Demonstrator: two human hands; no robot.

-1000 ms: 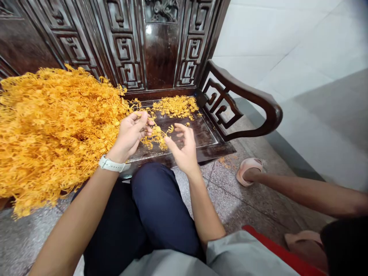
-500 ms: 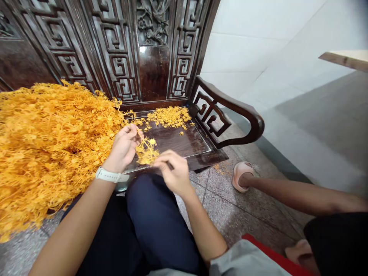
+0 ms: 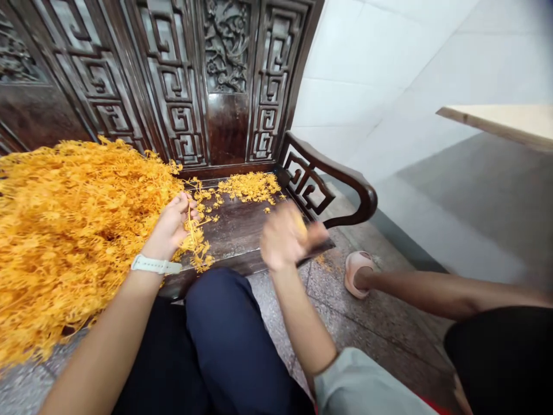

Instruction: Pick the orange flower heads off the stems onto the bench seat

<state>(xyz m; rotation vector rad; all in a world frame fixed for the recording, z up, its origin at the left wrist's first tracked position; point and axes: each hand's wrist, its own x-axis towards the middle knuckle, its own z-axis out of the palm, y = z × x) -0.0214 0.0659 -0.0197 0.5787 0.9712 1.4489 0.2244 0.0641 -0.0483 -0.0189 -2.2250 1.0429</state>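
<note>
My left hand [image 3: 173, 222] pinches the stem of a yellow-orange plastic flower sprig [image 3: 199, 245], which hangs over the front of the dark wooden bench seat [image 3: 237, 225]. Out to the right, above the seat's front corner, my right hand [image 3: 283, 237] is smeared by motion. A yellowish patch shows by its thumb, but I cannot make out what it is. Right beside my left forearm rises a big heap of the same yellow sprigs [image 3: 86, 230]. Farther back on the seat lies a small pile of loose yellow flower pieces [image 3: 250, 186], with several scattered bits around it.
The bench has a carved back [image 3: 227, 127] and a curved armrest [image 3: 345, 178] on the right. Another person's leg [image 3: 432, 291] and pink slipper [image 3: 358, 274] are on the tiled floor to the right. A pale board edge [image 3: 496, 124] juts in at upper right.
My right hand has left the sprig and swung right and upward. My left hand has shifted slightly left in view, still holding the sprig. The camera view has tilted a little upward.
</note>
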